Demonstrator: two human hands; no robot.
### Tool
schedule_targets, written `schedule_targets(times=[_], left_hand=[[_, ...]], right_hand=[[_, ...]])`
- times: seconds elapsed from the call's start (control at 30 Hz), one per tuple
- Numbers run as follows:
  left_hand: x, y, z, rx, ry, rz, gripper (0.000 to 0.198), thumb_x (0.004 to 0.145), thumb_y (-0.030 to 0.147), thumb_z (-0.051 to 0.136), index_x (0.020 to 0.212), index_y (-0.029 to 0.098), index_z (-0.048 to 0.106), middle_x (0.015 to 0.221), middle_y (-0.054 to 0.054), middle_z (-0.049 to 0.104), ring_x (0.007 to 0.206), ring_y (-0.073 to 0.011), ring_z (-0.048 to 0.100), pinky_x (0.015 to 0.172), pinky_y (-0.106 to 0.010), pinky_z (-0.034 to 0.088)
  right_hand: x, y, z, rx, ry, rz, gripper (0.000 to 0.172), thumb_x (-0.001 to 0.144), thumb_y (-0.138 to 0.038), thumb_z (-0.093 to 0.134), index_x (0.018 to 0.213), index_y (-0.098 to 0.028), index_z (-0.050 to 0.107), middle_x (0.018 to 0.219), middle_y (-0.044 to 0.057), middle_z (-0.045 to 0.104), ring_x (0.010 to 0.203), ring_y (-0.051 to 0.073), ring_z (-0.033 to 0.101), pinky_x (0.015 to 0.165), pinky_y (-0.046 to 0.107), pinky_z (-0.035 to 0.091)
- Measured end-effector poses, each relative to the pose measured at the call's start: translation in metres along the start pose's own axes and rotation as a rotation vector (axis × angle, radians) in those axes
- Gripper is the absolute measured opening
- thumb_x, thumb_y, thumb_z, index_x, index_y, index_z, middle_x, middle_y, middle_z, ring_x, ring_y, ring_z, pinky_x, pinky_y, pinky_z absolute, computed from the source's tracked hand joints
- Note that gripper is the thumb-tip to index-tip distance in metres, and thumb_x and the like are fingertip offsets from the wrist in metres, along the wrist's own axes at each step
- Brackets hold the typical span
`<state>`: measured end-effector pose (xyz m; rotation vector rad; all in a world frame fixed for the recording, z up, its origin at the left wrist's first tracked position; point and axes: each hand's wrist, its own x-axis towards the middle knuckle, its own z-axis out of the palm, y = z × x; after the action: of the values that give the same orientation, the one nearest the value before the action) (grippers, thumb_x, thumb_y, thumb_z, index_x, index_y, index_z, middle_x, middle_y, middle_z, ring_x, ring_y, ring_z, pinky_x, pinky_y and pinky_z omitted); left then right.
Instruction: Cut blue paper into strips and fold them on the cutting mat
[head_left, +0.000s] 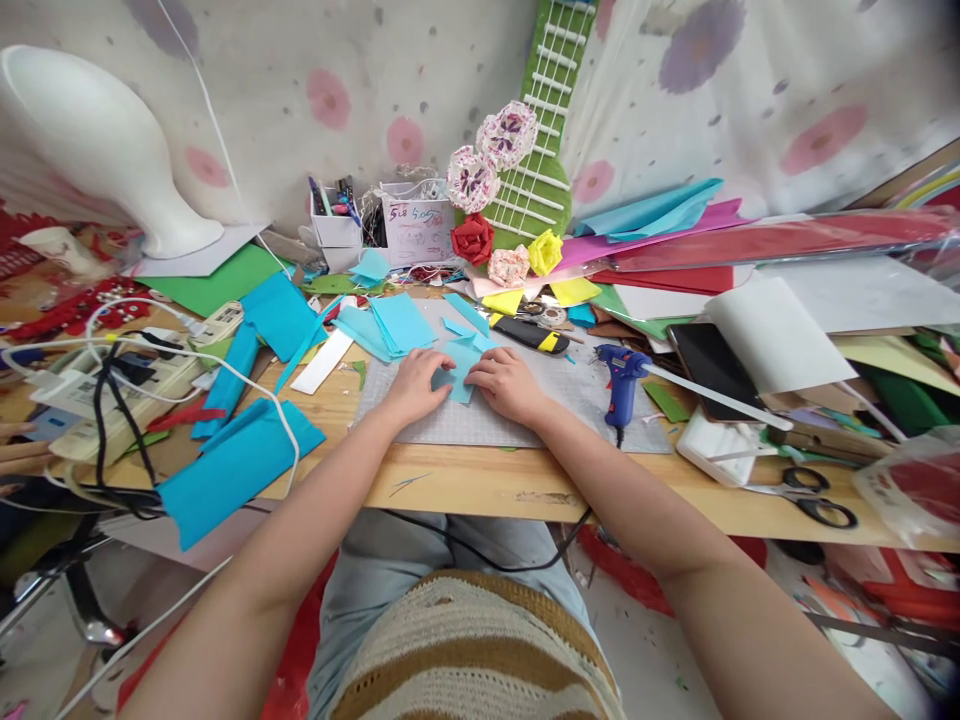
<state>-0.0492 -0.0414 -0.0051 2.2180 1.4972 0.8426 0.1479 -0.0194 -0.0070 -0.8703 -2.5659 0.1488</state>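
A small light-blue sheet of paper [460,372] with folded edges lies over the grey cutting mat [551,422]. My left hand [420,385] curls at its left edge, thumb and fingers closed on the paper. From the right, my right hand [510,384] grips the other edge with bent fingers; part of the paper is hidden behind the fingertips. Square light-blue sheets [402,324] lie just beyond my left hand. Past my right hand rests a black and yellow utility knife [529,334]. A blue glue gun [619,385] lies farther right on the mat.
A power strip [105,410] and tangled cables crowd the left side, beside blue crepe paper [240,465]. Scissors [810,495] and a black phone [712,370] lie on the right. A green guitar-shaped craft [536,190] with paper flowers stands at the back. Another person's hand [19,450] shows at far left.
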Motion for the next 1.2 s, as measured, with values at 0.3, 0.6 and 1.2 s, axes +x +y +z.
schedule_targets(times=[0.3, 0.6, 1.2], left_hand=[[-0.003, -0.001, 0.002, 0.120, -0.031, -0.029, 0.020, 0.069, 0.017, 0.058, 0.088, 0.023, 0.059, 0.100, -0.005, 0.065, 0.104, -0.0276, 0.049, 0.088, -0.042, 0.033], [-0.004, 0.000, -0.003, 0.069, -0.024, -0.058, 0.031, 0.064, 0.013, 0.059, 0.093, 0.024, 0.054, 0.090, -0.003, 0.064, 0.097, -0.0259, 0.051, 0.088, -0.041, 0.033], [-0.001, 0.006, -0.004, -0.017, -0.031, -0.113, 0.024, 0.065, 0.007, 0.057, 0.085, 0.022, 0.054, 0.084, -0.003, 0.066, 0.095, -0.0253, 0.052, 0.090, -0.042, 0.030]], right_hand=[[0.002, -0.003, 0.009, 0.188, 0.060, 0.057, 0.014, 0.084, -0.033, 0.057, 0.084, -0.024, 0.067, 0.095, 0.005, 0.066, 0.094, 0.022, 0.048, 0.087, 0.039, 0.036], [0.011, 0.005, 0.028, 0.156, 0.108, 0.320, 0.023, 0.079, -0.043, 0.060, 0.072, -0.021, 0.064, 0.084, 0.007, 0.056, 0.089, 0.023, 0.046, 0.084, 0.041, 0.039], [0.018, -0.003, 0.028, 0.184, 0.123, 0.482, 0.022, 0.070, -0.036, 0.071, 0.062, -0.021, 0.059, 0.081, 0.007, 0.053, 0.090, 0.025, 0.045, 0.083, 0.041, 0.039]])
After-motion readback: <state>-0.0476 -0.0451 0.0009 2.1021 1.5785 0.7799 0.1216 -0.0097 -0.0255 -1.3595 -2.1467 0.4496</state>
